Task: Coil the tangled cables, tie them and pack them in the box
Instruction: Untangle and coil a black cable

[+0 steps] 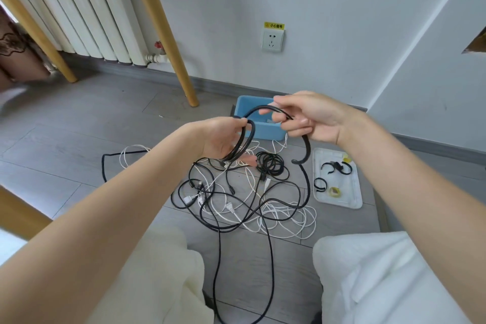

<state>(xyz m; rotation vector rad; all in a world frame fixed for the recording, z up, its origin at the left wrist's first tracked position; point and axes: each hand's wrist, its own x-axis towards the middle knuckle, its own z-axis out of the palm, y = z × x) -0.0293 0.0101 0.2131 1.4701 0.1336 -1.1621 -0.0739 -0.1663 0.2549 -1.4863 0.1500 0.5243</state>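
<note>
Above the floor, a black cable is gripped by both hands: left fingers curled round its coils, right pinching its arc. Behind, the box is seen near the wall.

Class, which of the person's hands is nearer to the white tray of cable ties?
Right. The right hand is above and just left of the white tray; the left hand is farther left.

Bright, even daylight, soft shadows, sharp centre, wide-angle bending and blur toward edges.
</note>
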